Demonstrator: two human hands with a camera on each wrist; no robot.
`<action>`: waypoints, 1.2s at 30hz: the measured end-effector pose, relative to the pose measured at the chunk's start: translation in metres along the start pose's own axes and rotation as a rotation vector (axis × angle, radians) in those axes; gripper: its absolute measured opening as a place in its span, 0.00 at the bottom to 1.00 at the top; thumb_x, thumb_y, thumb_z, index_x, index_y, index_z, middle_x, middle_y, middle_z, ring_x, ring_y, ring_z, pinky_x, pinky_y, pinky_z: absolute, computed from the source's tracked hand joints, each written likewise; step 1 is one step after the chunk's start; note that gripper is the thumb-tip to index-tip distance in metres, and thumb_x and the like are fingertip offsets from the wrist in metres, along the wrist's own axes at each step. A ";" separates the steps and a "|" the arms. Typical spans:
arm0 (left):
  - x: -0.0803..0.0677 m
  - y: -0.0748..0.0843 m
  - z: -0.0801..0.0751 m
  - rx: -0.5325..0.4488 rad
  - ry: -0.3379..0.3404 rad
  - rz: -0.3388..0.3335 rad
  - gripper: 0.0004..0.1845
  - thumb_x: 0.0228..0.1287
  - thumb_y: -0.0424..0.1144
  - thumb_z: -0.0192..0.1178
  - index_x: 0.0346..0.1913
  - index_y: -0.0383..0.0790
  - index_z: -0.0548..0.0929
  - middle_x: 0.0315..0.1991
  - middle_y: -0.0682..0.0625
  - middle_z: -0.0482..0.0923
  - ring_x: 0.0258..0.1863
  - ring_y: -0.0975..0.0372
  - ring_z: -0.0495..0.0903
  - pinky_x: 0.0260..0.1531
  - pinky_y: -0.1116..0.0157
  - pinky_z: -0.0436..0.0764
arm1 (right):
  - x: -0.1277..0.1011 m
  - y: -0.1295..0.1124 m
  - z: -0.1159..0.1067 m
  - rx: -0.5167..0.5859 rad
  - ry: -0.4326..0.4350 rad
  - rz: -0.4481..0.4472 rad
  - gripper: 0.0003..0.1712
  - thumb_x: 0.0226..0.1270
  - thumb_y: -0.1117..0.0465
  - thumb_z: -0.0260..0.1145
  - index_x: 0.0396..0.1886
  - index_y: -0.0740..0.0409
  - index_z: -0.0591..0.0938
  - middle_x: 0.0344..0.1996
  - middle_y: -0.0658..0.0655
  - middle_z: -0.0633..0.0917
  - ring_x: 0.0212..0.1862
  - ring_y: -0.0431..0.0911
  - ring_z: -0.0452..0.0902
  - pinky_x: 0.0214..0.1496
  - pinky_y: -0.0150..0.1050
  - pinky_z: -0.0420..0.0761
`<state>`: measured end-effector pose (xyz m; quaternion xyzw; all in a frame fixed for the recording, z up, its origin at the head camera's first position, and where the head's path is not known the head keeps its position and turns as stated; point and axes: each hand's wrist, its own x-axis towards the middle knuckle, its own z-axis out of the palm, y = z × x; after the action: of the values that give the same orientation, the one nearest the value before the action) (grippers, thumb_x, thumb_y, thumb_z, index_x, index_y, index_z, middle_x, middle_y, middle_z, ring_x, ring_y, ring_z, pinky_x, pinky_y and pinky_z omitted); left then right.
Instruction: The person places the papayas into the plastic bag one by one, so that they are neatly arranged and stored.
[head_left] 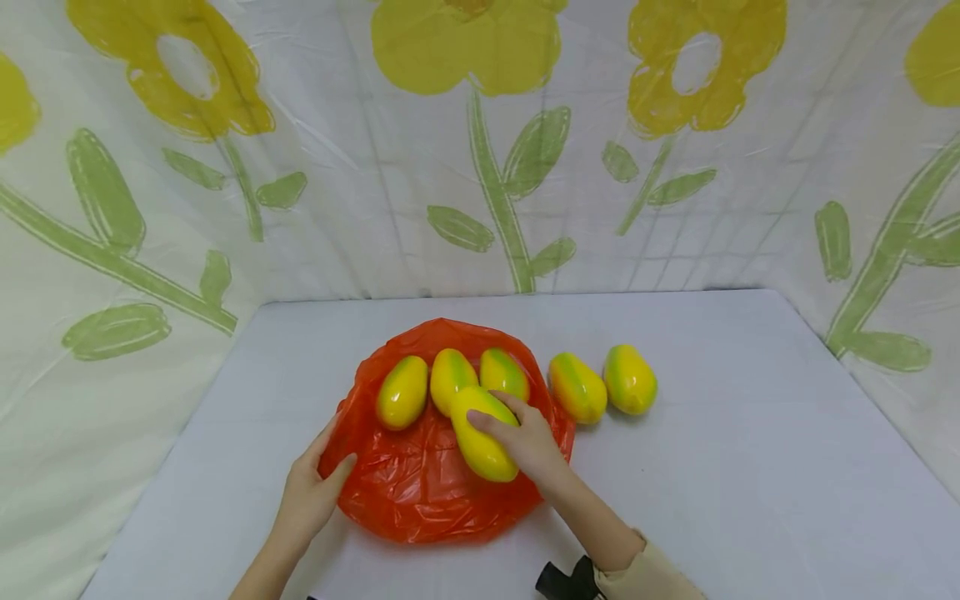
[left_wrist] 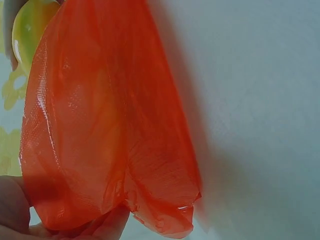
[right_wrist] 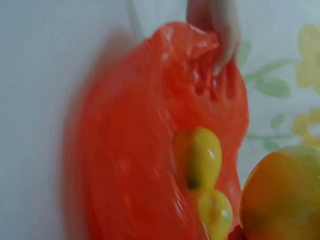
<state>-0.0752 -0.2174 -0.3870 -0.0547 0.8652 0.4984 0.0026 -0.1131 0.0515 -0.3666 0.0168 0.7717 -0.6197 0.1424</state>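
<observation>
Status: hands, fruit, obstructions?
Left hand gripping open red plastic bag; right hand holding glossy yellow oval fruit at its mouth. Three similar fruits inside, two loose fruits on its right. No obstruction visible.

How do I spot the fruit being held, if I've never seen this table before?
On the white table lies an open, red plastic bag. Over it, the person's right hand grips a shiny, yellow, oval fruit. Three similar fruits rest in the bag and two more lie to its right, but this is the only one being held.
</observation>
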 end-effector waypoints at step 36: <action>-0.002 0.000 -0.001 0.017 -0.006 -0.041 0.32 0.71 0.29 0.53 0.74 0.31 0.56 0.71 0.32 0.58 0.69 0.40 0.60 0.62 0.49 0.66 | 0.008 0.011 0.090 0.111 -0.111 0.152 0.41 0.61 0.43 0.69 0.65 0.65 0.71 0.47 0.55 0.79 0.47 0.49 0.75 0.51 0.51 0.81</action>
<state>-0.0731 -0.2181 -0.3868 -0.0709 0.8681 0.4910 0.0157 -0.1005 -0.0334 -0.3958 0.0489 0.7237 -0.6487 0.2304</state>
